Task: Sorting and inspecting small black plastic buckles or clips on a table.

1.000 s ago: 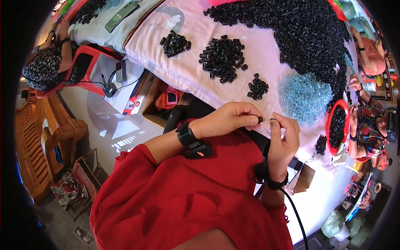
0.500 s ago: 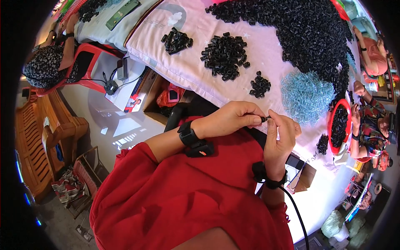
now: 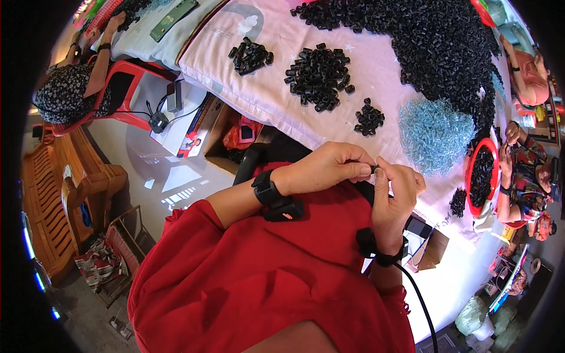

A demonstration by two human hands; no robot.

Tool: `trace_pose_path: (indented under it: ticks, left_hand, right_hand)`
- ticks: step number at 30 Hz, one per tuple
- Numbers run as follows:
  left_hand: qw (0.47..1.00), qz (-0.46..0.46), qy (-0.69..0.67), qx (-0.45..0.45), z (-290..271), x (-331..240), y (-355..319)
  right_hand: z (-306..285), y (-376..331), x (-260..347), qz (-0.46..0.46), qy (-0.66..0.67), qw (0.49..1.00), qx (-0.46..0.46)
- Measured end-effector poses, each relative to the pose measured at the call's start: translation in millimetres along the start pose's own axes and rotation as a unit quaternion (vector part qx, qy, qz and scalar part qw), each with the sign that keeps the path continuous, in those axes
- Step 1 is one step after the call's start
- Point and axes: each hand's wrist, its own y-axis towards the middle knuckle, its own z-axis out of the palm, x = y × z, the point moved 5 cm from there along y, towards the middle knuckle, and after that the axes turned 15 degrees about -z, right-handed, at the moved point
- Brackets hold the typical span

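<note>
We pinch a small black piece (image 3: 375, 170) between the fingertips of our left hand (image 3: 326, 170) and right hand (image 3: 395, 194), both hands together above our red lap, just short of the desk (image 3: 276, 100).

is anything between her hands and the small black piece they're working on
Nothing visible. The left hand and right hand already pinch the small black piece between their fingertips, above the red lap and short of the pink table cover.
</note>
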Motion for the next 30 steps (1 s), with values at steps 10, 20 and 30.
trace_pose_path:
  ticks: [10,20,30]
  left_hand:
    - [1.0,0.003,-0.007,-0.022,2.4,-1.4,-3.2]
    - [0.992,-0.036,-0.119,0.009,4.6,4.3,-2.6]
    - [0.992,-0.068,-0.107,-0.001,4.2,1.3,-2.6]
  right_hand:
    - [0.9,-3.3,-3.5,0.049,0.033,0.998,0.003]
    - [-8.2,9.6,18.4,-0.039,-0.145,0.984,0.1]
    - [-0.7,8.3,25.9,-0.073,-0.204,0.969,0.116]
